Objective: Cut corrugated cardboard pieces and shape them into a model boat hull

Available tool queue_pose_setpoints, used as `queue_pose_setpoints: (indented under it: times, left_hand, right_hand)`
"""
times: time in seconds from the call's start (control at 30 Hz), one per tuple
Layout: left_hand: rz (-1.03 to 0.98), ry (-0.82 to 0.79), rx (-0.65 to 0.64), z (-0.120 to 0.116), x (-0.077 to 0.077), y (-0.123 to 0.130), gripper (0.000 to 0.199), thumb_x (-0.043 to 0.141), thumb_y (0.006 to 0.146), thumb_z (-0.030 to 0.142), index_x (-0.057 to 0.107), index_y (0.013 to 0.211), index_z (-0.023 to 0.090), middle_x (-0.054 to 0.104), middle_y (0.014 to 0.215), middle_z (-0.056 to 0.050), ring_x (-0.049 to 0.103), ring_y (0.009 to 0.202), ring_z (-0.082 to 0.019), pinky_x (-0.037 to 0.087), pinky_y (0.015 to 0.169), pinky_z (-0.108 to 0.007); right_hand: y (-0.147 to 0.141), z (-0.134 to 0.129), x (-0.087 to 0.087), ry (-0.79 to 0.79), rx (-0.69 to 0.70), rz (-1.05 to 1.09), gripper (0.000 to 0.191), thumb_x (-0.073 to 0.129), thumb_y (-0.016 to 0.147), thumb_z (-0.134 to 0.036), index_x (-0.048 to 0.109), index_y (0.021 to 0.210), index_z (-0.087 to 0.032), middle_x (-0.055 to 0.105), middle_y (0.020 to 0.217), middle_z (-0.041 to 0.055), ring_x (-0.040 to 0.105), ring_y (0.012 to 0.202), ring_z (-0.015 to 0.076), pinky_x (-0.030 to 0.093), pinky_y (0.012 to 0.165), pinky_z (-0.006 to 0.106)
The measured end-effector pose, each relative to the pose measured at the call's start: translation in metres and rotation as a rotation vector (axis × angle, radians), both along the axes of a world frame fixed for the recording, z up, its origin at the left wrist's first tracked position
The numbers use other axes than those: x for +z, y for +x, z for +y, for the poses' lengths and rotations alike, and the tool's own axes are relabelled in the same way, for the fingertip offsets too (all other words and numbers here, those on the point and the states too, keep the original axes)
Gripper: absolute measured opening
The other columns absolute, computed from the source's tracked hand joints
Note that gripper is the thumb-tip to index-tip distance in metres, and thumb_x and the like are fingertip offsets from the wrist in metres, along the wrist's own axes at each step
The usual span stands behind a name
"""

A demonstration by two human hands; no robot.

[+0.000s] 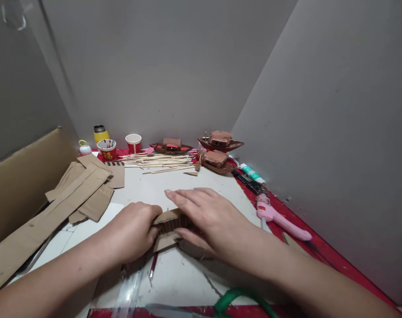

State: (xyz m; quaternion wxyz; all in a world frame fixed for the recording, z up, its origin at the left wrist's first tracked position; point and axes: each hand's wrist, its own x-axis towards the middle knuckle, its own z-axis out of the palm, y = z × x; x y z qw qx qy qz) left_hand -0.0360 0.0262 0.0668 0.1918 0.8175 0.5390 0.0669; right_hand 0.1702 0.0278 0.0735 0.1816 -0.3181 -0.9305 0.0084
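Observation:
A small folded piece of corrugated cardboard (169,216) is between my two hands, its ridged inner side facing me. My left hand (134,229) is closed around its left end, thumb on top. Over the right end lies my right hand (205,216), long fingers stretched across the top and thumb underneath, with the cardboard between them. Just below the cardboard a dark red pencil (153,265) rests on the white board (184,276). Closer to me are a clear ruler (129,287) and scissors with green handles (232,297), partly cut off by the frame's lower edge.
Cardboard strips (78,190) pile up at left beside a cardboard box wall (25,190). Thin wooden sticks (154,160), paper cups (133,143), a yellow bottle (101,133) and brown model boats (219,161) stand behind. A pink glue gun (283,221) lies right, near the grey wall.

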Motion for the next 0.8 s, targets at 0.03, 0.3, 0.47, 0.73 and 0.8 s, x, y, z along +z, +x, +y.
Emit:
queue_pose_setpoints:
  times: [0.03,0.3,0.47,0.73,0.8]
  left_hand:
    - [0.041,0.038,-0.008,-0.005,0.002,0.004,0.018,0.050,0.077,0.017,0.067,0.078,0.021,0.071,0.073,-0.009,0.063,0.066,-0.025,0.036,0.057,-0.030]
    - [-0.373,-0.041,0.027,-0.009,0.031,-0.011,0.014,0.065,0.073,0.025,0.074,0.083,0.024,0.073,0.072,-0.006,0.065,0.062,-0.023,0.045,0.054,-0.027]
    - [-1.242,-0.042,0.187,0.020,0.061,-0.060,0.048,0.057,0.084,0.051,0.066,0.119,0.019,0.072,0.111,-0.015,0.069,0.100,-0.032,0.057,0.080,-0.041]
    - [-1.045,-0.222,0.188,0.008,0.021,-0.006,0.059,0.074,0.077,0.041,0.055,0.128,0.020,0.069,0.115,-0.012,0.067,0.098,-0.026,0.057,0.071,-0.031]
    - [-1.043,-0.140,0.236,0.002,0.014,0.006,0.042,0.068,0.082,0.045,0.062,0.113,0.017,0.071,0.106,-0.009,0.067,0.091,-0.022,0.055,0.070,-0.027]
  right_hand:
    - [-0.003,-0.002,-0.002,-0.064,0.007,-0.034,0.052,0.060,0.088,-0.022,0.046,0.138,-0.013,0.066,0.118,0.0170,0.062,0.105,0.0296,0.049,0.090,0.044]
    - [-0.009,0.010,-0.011,-0.547,0.000,0.211,0.014,0.057,0.080,-0.010,0.067,0.080,-0.018,0.066,0.070,-0.0010,0.055,0.062,0.0128,0.041,0.059,0.022]
    - [-0.008,0.035,-0.015,-0.902,-0.123,0.818,0.015,0.070,0.077,-0.030,0.068,0.078,-0.015,0.064,0.069,-0.0013,0.056,0.062,0.0125,0.045,0.058,0.024]
    - [-0.019,0.029,-0.027,-1.228,-0.139,1.246,0.036,0.086,0.059,-0.035,0.073,0.084,-0.014,0.070,0.069,0.0001,0.064,0.064,0.0146,0.052,0.064,0.027]
    - [-0.022,0.022,-0.031,-1.243,-0.104,1.230,0.034,0.085,0.062,-0.034,0.074,0.086,-0.014,0.071,0.070,0.0006,0.064,0.065,0.0147,0.052,0.064,0.027]
